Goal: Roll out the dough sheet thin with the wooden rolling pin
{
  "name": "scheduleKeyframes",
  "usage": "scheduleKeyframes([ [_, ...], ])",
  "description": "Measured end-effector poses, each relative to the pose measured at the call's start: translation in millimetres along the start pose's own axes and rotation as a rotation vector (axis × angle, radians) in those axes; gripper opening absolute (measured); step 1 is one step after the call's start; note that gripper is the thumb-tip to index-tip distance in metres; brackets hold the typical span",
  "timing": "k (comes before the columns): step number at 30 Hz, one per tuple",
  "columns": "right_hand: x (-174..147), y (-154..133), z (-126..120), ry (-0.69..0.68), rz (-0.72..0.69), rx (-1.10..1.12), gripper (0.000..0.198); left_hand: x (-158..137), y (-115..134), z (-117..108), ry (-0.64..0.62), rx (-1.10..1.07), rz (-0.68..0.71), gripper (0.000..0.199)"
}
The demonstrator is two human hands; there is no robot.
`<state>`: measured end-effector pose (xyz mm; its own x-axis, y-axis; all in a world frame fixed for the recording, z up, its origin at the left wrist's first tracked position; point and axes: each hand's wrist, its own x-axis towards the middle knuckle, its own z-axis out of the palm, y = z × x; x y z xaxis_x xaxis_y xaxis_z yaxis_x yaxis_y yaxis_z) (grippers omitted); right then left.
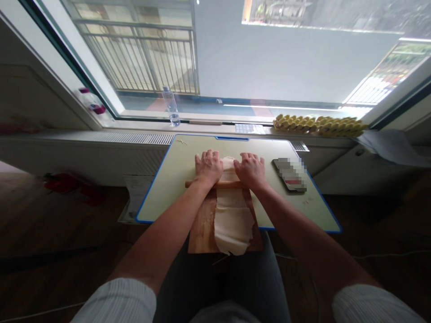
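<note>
A wooden rolling pin (229, 184) lies crosswise over a long pale sheet of dough (233, 224) on a wooden board (203, 224). My left hand (208, 167) rests over the pin's left part, its fingers stretched forward past it. Over the right part lies my right hand (251, 168), palm down, fingers also reaching forward and apart. Both hands press on the pin near the wrists without wrapping round it; my palms are hidden from above. The dough runs from between my hands down to the board's near edge, with uneven sides.
Under the board is a pale folding table (161, 188) with a blue rim. A phone (290, 176) lies on its right side, dough scraps (182, 141) at the back left. On the windowsill stand a water bottle (171, 107) and yellow egg trays (318, 125).
</note>
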<state>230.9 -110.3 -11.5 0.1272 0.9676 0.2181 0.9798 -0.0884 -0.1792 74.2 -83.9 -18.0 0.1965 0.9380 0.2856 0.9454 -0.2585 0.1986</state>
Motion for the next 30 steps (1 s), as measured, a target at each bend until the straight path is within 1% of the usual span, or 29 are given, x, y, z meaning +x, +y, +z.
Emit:
scheduleKeyframes([
  [7, -26, 0, -5, -0.02, 0.027, 0.028, 0.047, -24, 1, -6, -0.026, -0.02, 0.006, 0.036],
  [11, -46, -4, -15, -0.008, -0.004, -0.018, 0.049, -40, 3, -12, -0.03, -0.019, -0.015, 0.034],
  [14, -62, -8, -21, 0.018, -0.041, -0.061, 0.054, -47, 6, -17, -0.011, -0.023, -0.043, 0.034],
  [17, -71, -8, -19, -0.047, -0.037, -0.067, 0.06, -50, 10, -22, 0.021, -0.026, -0.08, 0.035],
  [19, -72, -6, -14, -0.094, -0.006, -0.064, 0.063, -53, 13, -25, 0.054, -0.03, -0.09, 0.034],
  [21, -70, -4, -9, -0.114, 0.016, -0.051, 0.063, -58, 13, -26, 0.082, -0.044, -0.073, 0.034],
  [23, -66, -3, -6, -0.125, 0.024, -0.036, 0.061, -64, 11, -23, 0.085, -0.054, -0.044, 0.035],
  [26, -62, -5, -7, -0.12, 0.014, -0.044, 0.06, -69, 6, -15, 0.049, -0.045, -0.026, 0.039],
  [30, -56, -8, -9, -0.119, -0.014, -0.055, 0.059, -62, 1, -9, -0.031, -0.027, -0.028, 0.043],
])
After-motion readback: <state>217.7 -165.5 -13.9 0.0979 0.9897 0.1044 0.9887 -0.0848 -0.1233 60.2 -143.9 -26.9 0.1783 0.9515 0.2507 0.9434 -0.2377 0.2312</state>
